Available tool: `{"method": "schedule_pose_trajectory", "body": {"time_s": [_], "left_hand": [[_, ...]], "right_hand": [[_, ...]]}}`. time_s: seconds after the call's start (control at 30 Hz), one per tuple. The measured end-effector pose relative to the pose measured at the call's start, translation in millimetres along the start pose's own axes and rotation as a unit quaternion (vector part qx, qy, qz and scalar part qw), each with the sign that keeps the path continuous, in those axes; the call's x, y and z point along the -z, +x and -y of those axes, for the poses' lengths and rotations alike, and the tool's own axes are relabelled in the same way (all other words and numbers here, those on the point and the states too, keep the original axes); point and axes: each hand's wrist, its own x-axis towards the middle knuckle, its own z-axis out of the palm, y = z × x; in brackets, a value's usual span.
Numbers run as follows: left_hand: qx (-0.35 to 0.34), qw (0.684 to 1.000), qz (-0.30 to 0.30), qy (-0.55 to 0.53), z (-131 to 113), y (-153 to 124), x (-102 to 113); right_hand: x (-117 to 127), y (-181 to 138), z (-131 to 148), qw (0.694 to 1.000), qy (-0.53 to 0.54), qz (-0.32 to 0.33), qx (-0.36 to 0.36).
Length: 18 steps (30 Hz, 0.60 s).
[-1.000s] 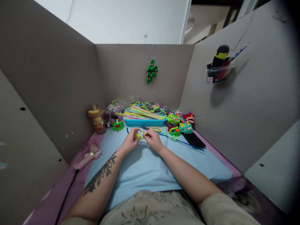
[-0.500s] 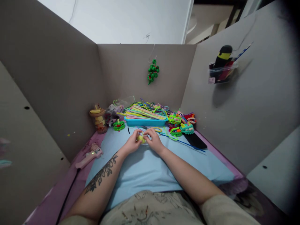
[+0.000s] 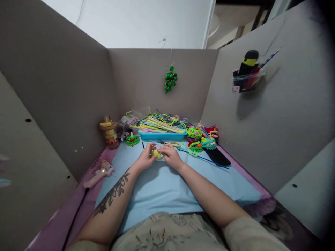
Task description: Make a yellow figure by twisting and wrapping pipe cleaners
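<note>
A small fuzzy yellow pipe-cleaner piece (image 3: 156, 153) is held between both hands, just above the blue cloth (image 3: 162, 188). My left hand (image 3: 147, 157) is closed around its left side. From the right, the fingers of my right hand (image 3: 170, 155) are bent and pinch at its edge. Part of the piece is hidden by the fingers. Just behind the hands lie scissors with yellow handles (image 3: 175, 143). A long blue pipe cleaner (image 3: 209, 160) stretches away to the right.
A blue tray (image 3: 162, 136) full of pastel pipe cleaners stands at the back. Left are a green pipe-cleaner figure (image 3: 132, 139), a drink cup (image 3: 109, 134) and a pink glue gun (image 3: 99, 175). Colourful figures (image 3: 201, 139) cluster right, by a black strip (image 3: 218, 157). Grey panels surround the table.
The right hand's fingers have lowered and flattened over the yellow piece, and more of it shows between the hands. The left hand has shifted slightly left and keeps its hold.
</note>
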Motion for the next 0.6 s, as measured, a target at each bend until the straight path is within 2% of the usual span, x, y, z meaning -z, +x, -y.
{"method": "schedule_pose_trajectory", "body": {"time_s": [0.3, 0.43, 0.6], "left_hand": [[-0.028, 0.999, 0.028, -0.007, 4, 0, -1], [-0.032, 0.999, 0.025, -0.009, 5, 1, 0], [-0.049, 0.998, 0.027, 0.03, 8, 1, 0]], "right_hand": [[2, 1, 2, 1.0, 0.0, 0.0, -0.003], [4, 1, 9, 0.999, -0.015, 0.009, -0.035], [5, 1, 18, 0.997, -0.053, 0.045, -0.036]]}}
